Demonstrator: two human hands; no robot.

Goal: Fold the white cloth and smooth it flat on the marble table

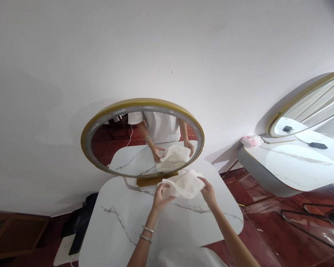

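Delicately, my left hand (160, 198) and right hand (208, 191) pinch opposite edges of white cloth (187, 184) just before the mirror (142, 101); I judge a loosened fingertip grip could let it sag against the mirror's base (145, 181).

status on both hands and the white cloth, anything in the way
Left hand, right hand: both gripping white cloth. Round mirror just beyond; nothing visibly blocking.

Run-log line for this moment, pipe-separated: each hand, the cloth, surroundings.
left hand: pinching white cloth | right hand: holding opposite side | cloth: over marbled table | gold-rimmed mirror: behind
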